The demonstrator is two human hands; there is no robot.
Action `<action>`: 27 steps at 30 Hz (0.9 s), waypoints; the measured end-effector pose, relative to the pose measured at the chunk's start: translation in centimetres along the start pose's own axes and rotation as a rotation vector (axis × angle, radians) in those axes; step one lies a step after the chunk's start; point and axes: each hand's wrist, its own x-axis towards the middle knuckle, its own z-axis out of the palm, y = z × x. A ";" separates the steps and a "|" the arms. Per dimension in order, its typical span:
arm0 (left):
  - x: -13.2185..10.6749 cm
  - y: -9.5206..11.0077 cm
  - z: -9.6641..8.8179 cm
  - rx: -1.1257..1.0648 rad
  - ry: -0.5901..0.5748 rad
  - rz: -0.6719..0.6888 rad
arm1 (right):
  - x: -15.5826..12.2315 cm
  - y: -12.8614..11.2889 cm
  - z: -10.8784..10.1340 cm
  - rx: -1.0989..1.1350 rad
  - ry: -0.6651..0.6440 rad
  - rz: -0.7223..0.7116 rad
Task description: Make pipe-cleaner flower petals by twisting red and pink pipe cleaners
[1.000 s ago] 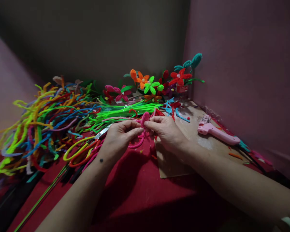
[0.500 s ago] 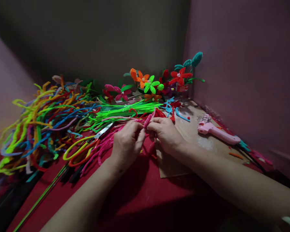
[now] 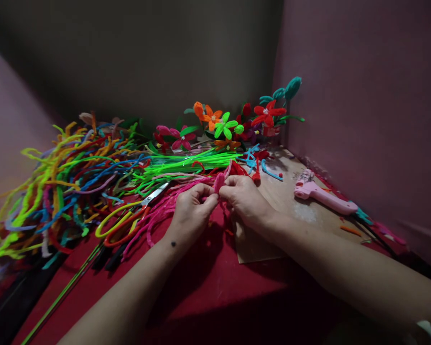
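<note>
You had your left hand [image 3: 192,209] and right hand [image 3: 246,200] each in a narrow grip pinching the pink pipe-cleaner loop [image 3: 219,182]; any slack could probably have let it spring open.

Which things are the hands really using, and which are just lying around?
In use: left hand, right hand, pink pipe cleaner pinched between them.
Lying about: scissors, pink glue gun, finished flowers, green pipe cleaner bundle.

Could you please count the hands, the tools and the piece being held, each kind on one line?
Hands: 2, left hand and right hand
Pink pipe cleaner, held: 1
Scissors: 1
Glue gun: 1
Total: 5
</note>
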 end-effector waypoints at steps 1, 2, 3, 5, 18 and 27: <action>0.0 0.2 -0.1 -0.032 -0.011 -0.035 | 0.0 0.0 0.1 -0.004 0.003 -0.002; 0.1 0.3 -0.2 -0.050 -0.014 -0.058 | 0.0 -0.1 0.1 -0.002 0.002 -0.002; 0.1 0.4 -0.2 -0.059 -0.010 -0.072 | 0.0 -0.1 0.2 0.004 -0.003 -0.002; 0.2 0.5 -0.4 -0.062 0.016 -0.080 | 0.0 0.0 0.3 0.031 -0.022 -0.004; 0.2 0.4 -0.8 -0.084 -0.028 -0.023 | 0.1 0.5 0.0 -0.020 -0.017 -0.104; 0.9 0.5 -2.1 -0.373 -0.170 -0.177 | -0.2 -0.1 0.0 -0.009 -0.071 -0.177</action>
